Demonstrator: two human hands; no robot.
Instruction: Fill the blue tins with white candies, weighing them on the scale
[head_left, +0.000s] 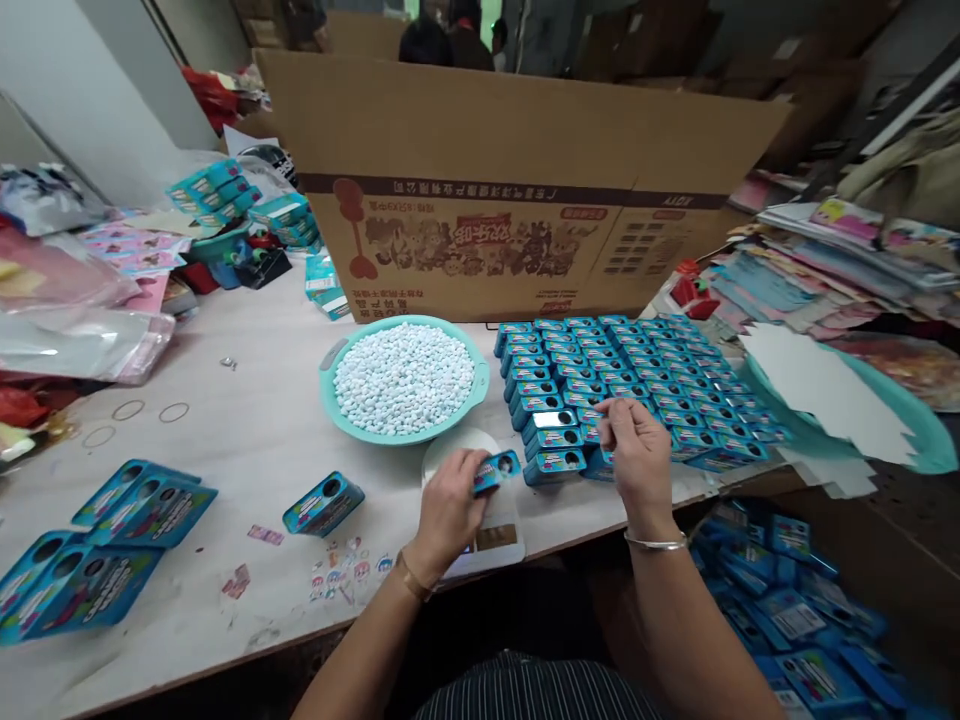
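My left hand [452,500] is closed around a small blue box [491,473] with a round hole in its top end. It holds the box over a white digital scale [508,556], which my hand partly covers. My right hand [637,440] is raised beside the rows of upright blue boxes [607,365], its thumb and fingers pinched together. Whatever may be between those fingertips is too small to make out. A turquoise bowl [328,385] full of small white pellets [405,378] stands just beyond my left hand.
One blue box [324,503] stands left of the scale, with several more [97,555] farther left. A large cardboard carton [487,130] rises behind the bowl. Loose blue boxes [802,620] lie piled below the table's right edge. Paper stacks [795,270] are at the right.
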